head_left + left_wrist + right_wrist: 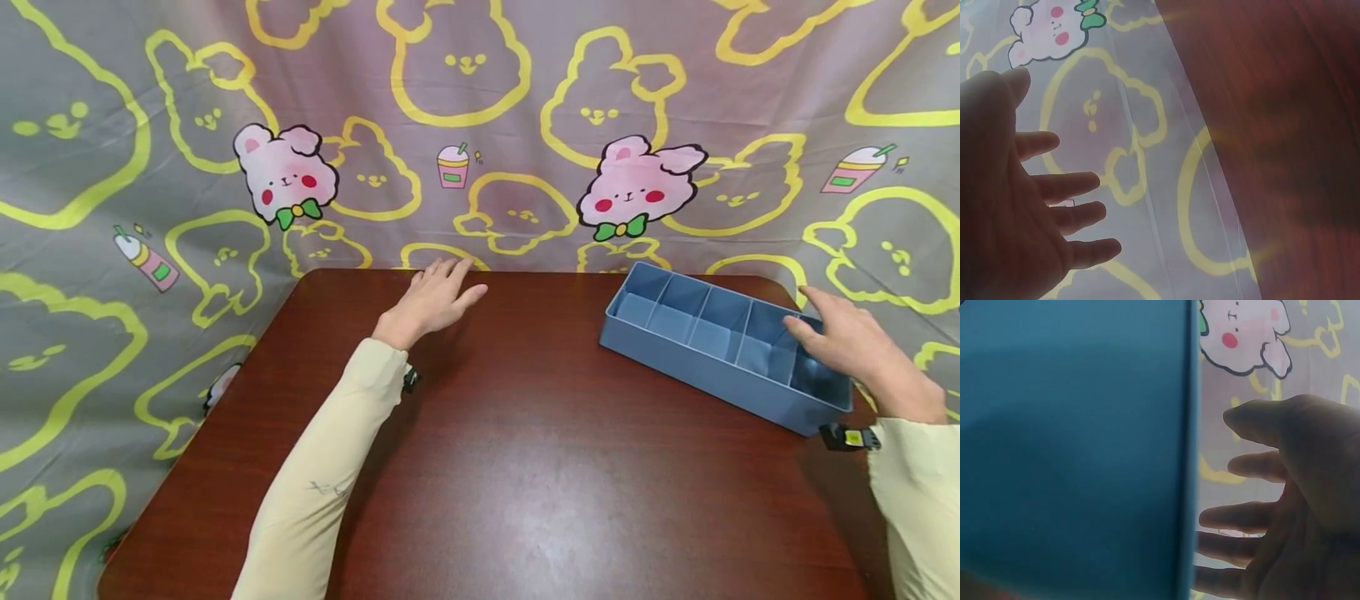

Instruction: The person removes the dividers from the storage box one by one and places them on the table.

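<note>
Illegibly scribbled sleeve (318,492) meets wide left grip (433,302), with wide right grip (862,346) near box (705,367).

A screened-off indoor spot (home or studio unclear): cartoon-bunny fabric (517,150) behind a reddish-brown table (517,433).

Reddish-brown, wood-grained rectangular table (555,450) towards six o'clock. At three o'clock, a plain slate-blue, five-compartment box (712,379). Towards twelve, a grey-mauve fabric curtain (555,33) printed with yellow animal outlines, pink-cheeked bunnies (637,187) in green bows, and pink cups (452,167). Pale-cream long sleeves (307,517) at seven and four.
</note>
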A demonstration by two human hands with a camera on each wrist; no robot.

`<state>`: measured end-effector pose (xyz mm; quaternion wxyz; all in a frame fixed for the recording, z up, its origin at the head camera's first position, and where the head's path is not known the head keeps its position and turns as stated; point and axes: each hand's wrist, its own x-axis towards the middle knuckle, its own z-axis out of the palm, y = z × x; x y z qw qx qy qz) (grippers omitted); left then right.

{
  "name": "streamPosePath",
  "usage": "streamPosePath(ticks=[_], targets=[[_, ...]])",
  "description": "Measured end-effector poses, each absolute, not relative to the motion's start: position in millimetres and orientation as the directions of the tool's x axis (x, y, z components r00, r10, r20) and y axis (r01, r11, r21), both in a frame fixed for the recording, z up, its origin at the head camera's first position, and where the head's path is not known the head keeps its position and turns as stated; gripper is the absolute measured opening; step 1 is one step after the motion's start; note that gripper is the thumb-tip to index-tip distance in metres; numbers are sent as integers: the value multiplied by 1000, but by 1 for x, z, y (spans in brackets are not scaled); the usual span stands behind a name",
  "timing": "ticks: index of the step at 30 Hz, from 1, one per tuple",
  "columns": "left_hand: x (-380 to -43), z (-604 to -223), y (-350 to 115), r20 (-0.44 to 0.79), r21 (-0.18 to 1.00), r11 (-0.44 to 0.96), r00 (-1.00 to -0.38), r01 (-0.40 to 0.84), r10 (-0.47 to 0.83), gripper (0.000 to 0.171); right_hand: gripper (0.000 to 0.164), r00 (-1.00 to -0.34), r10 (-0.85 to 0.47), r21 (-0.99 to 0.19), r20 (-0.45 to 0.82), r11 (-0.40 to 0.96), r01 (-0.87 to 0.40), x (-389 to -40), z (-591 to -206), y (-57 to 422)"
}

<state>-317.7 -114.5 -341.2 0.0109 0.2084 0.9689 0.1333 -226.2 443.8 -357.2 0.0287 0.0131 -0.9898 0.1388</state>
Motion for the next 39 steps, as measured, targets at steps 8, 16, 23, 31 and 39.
streamPosePath(ticks=[8,16,23,31,39], targets=[[-313,-344,-101,79,289,851,-897,439,435,73,76,-998,53,-265,27,963,45,-221,-361,451],[-311,-346,-92,80,321,834,-890,450,449,73,76,-995,101,-247,-9,964,100,-218,-364,453],[-311,-346,-83,101,343,814,-880,469,464,72,79,-993,114,-252,-23,961,116,-216,-366,458],[-311,-347,-70,110,365,797,-872,482,477,68,81,-992,127,-267,-23,955,129,-216,-372,462],[-309,-348,-57,115,409,774,-869,483,481,67,78,-988,149,-248,-26,957,151,-217,-374,467]])
